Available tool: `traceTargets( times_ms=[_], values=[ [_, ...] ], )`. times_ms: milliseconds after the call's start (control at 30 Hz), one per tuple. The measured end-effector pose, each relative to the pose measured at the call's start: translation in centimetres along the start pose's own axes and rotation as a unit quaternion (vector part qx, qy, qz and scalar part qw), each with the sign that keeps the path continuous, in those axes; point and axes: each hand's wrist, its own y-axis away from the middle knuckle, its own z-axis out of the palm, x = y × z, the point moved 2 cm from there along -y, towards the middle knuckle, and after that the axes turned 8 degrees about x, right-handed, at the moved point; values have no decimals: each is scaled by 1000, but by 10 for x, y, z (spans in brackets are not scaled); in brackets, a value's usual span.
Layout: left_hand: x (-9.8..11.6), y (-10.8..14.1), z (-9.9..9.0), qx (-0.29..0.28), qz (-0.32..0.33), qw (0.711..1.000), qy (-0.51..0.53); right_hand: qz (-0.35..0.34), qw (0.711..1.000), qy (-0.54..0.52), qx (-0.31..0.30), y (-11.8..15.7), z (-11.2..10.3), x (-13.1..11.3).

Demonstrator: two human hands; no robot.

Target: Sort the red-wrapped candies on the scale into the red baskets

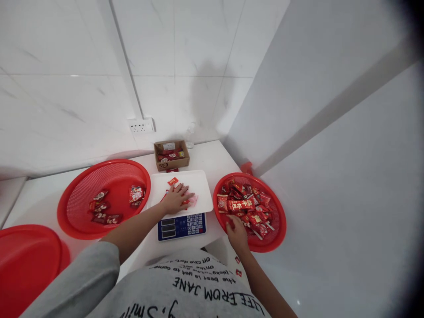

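My left hand [178, 198] lies with spread fingers over a few small wrapped candies on the white tray [203, 194] of a digital scale [181, 226]. One red-wrapped candy [172, 181] sits just beyond my fingertips, and pink and red wrappers show beside and under the hand. My right hand [237, 234] is at the near left rim of a red plastic basket [281, 216], its fingers bent and a little apart, with nothing visible between them. Inside that basket is a heap of red-wrapped candies [256, 218], some with white sticks.
Left of the scale, another red basket [71, 185] holds several packets. A red basin [26, 265] is at the lower left. Behind the tray stands a small cardboard box [174, 165] with red packets. A grey wall [318, 176] rises close on the right; a socket [141, 126] is on the tiled wall.
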Motion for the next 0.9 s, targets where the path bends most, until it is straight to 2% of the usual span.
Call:
traceTargets(
  times_ms=[67, 133, 200, 300, 367, 433, 500, 667, 800, 867, 900],
  values=[
    [-5, 1, -4, 4, 33, 999, 2, -3, 1000, 6, -4, 0, 3, 2],
    [-7, -1, -8, 27, 5, 1000, -9, -6, 1000, 9, -9, 0, 5, 1],
    [-7, -7, -8, 52, -103, 993, -25, -7, 1000, 14, -13, 0, 7, 0],
    [-5, -17, -4, 48, -296, 954, -24, -6, 1000, 20, -20, 1, 8, -2],
    [-2, -22, 1, 21, -345, 938, -11, -4, 999, 25, -24, 1, 8, -3],
    [2, -24, 5, 2, -327, 945, -9, 0, 999, 35, -27, 2, 8, -4],
    [3, -22, 7, -3, -277, 961, -13, 0, 998, 46, -32, 2, 7, -7],
    [-8, -15, 2, -51, -106, 993, 2, 8, 996, 73, -50, 4, 5, -15],
    [-16, -11, -8, -80, 28, 996, 11, 12, 995, 90, -51, 5, 3, -19],
    [-13, -10, -11, -57, 29, 998, 4, 13, 994, 94, -50, 5, 2, -20],
    [-10, -9, -12, -38, 3, 999, -2, 11, 994, 94, -50, 5, 2, -20]
  ],
)
